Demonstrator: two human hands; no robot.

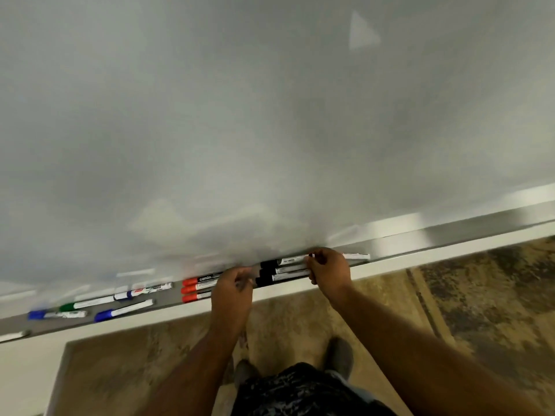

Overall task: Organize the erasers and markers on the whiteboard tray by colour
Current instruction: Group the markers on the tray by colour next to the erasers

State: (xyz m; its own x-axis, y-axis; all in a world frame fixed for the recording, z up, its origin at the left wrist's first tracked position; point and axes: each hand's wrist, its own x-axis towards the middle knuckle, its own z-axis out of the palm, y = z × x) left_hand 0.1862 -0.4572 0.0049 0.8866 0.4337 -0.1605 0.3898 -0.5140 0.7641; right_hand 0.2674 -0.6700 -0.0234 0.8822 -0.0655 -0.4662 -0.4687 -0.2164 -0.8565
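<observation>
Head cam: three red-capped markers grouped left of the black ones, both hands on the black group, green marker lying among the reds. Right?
Not quite. The head view shows the green marker lying further left among the blue markers, not among the red-capped markers. The rest holds.

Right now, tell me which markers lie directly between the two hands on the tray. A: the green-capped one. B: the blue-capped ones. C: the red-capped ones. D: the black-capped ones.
D: the black-capped markers lie stacked side by side between the left hand and the right hand, while the red-capped markers sit just left of the left hand and the blue and green ones lie farther left.
</observation>
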